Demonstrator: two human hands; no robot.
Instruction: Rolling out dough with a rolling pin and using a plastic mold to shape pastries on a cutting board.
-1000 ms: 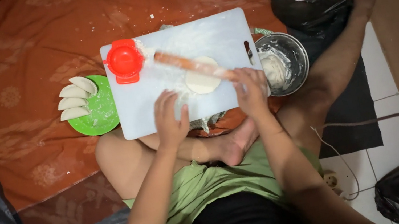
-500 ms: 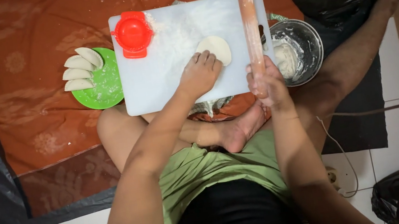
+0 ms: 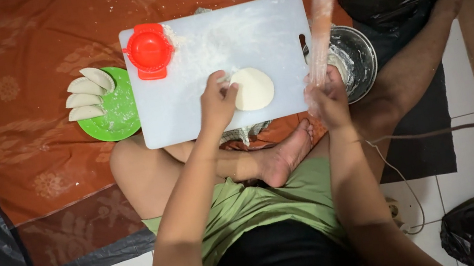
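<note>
Dough round [image 3: 254,88] touches left hand [image 3: 216,102]; right hand [image 3: 327,98] grips rolling pin [image 3: 320,16].

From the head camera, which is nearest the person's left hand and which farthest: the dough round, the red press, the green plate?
From the left hand:
1. Dough round: touching its fingertips, on the white board.
2. Red press: at the board's far left corner.
3. Green plate: off the board's left edge, holding folded dumplings.

one head-worn view looks straight down, fairly near, onto the white board [image 3: 183,116] above the person's lap.
</note>
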